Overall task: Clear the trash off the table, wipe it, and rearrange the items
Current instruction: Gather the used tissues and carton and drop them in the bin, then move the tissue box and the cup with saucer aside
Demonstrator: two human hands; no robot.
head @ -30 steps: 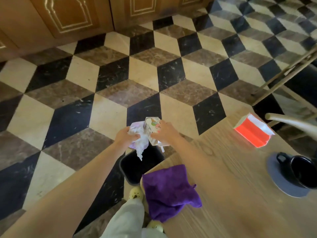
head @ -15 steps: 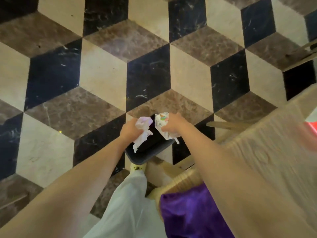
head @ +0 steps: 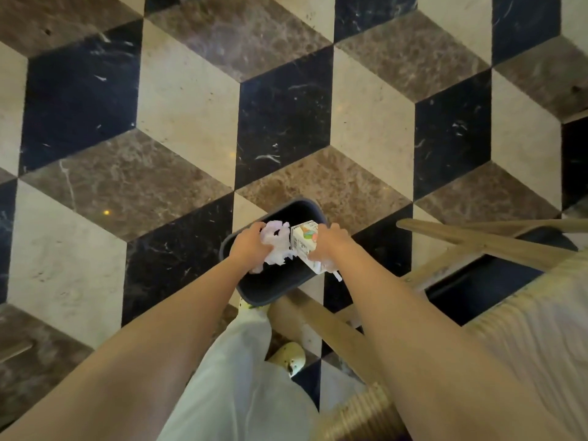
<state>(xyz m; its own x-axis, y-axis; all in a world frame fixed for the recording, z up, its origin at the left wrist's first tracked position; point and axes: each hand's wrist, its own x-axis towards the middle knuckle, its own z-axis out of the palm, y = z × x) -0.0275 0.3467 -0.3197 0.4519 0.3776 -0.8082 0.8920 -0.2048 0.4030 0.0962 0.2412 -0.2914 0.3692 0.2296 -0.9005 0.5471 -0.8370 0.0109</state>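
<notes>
Above a floor bin, the left hand clutches crumpled tissue, seemingly soft and weightless. The right hand wraps a small carton by its sides, probably light, stiff yet crushable.

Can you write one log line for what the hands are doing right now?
step: binning | left grip: holds tissue over bin | right grip: holds carton over bin | released: not yet
</notes>
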